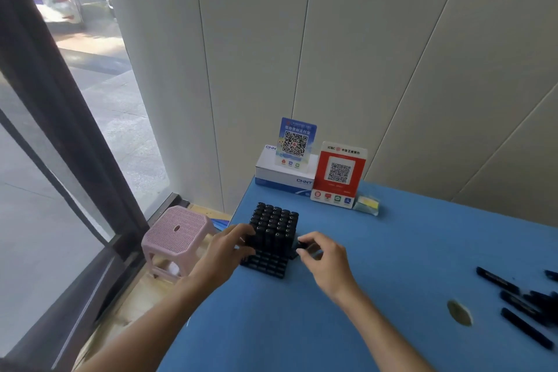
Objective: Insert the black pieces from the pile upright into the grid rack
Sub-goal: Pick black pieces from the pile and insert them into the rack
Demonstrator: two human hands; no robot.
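A black grid rack [267,264] sits near the left edge of the blue table [392,251]. Several black pieces [276,225] stand upright in its far rows, while its near rows show open cells. My left hand [229,251] grips the rack's left side, fingers curled against the standing pieces. My right hand [324,260] pinches one black piece [302,246] at the rack's right front corner. A pile of loose black pieces [525,305] lies at the table's right edge.
A white box [285,177], a blue QR sign [296,142] and a red QR sign [339,175] stand at the table's back by the wall. A small yellow packet [367,205] lies beside them. A pink stool [178,235] stands left of the table. A round hole [459,312] marks the tabletop.
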